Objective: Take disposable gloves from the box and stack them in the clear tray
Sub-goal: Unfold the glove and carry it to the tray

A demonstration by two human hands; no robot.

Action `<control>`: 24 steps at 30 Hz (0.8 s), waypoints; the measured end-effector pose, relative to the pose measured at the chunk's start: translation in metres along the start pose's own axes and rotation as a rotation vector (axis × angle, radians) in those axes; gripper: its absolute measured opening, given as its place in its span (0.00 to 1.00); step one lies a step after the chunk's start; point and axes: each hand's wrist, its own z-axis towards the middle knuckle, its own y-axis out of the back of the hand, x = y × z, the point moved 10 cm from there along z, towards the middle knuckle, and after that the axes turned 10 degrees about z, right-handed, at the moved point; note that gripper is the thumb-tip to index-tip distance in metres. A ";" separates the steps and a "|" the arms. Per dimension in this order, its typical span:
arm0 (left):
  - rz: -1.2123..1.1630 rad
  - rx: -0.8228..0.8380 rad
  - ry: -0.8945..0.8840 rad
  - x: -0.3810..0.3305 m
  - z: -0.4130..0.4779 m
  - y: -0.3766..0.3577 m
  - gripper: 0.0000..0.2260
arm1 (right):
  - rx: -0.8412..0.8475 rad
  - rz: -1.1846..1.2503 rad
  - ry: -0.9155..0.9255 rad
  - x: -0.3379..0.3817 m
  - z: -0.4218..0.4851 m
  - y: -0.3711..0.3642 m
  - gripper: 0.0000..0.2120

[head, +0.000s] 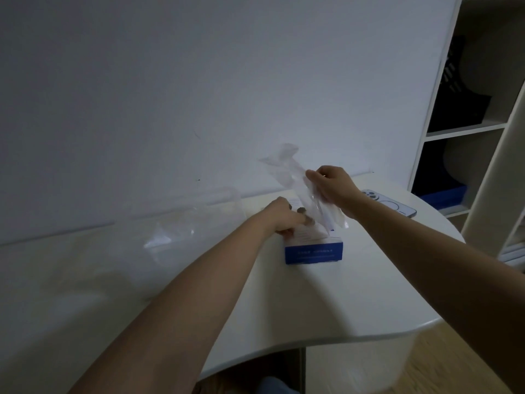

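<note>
**Glove half out of the box**

Head view: I see my left hand (pixel 284 216) on top of the blue and white cardboard box (pixel 314 251), fingers curled over its near left edge and gripping it against the white rounded table (pixel 312 308). My right hand (pixel 331 184) is raised just above the box and pinches a thin clear plastic glove (pixel 287 166). The film runs from the box's top opening up through those fingers, and its loose end stands above the hand, towards the wall. The clear plastic tray (pixel 199 220) sits on the table just left of the box; I cannot tell what lies in it. A pale smartphone (pixel 389 204) lies face down behind my right wrist, and a white shelf unit (pixel 468 132) stands at the far right.
</note>
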 end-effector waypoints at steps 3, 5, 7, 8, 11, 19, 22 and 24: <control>-0.249 -0.051 0.001 -0.002 -0.013 0.018 0.11 | 0.021 -0.048 -0.023 -0.004 -0.005 -0.004 0.14; -0.394 -0.127 0.027 0.000 -0.022 0.035 0.14 | 0.077 -0.096 -0.047 -0.004 -0.010 -0.010 0.15; -0.438 -0.241 0.046 0.004 -0.029 0.055 0.28 | 0.158 -0.139 -0.057 -0.001 -0.015 -0.020 0.17; -0.399 -0.305 0.036 0.004 -0.033 0.066 0.32 | 0.192 -0.140 -0.057 0.001 -0.018 -0.024 0.18; -0.218 -0.505 -0.036 -0.002 -0.051 0.099 0.32 | 0.241 -0.105 -0.015 0.015 -0.024 -0.035 0.18; 0.095 -0.743 -0.073 0.020 -0.083 0.156 0.21 | 0.374 -0.063 0.049 0.041 -0.033 -0.074 0.18; -0.070 -0.681 -0.219 0.028 -0.089 0.169 0.07 | 0.538 -0.084 -0.033 0.040 -0.039 -0.102 0.17; -0.230 -0.595 -0.231 0.039 -0.091 0.173 0.02 | 0.633 -0.059 -0.084 0.043 -0.044 -0.119 0.19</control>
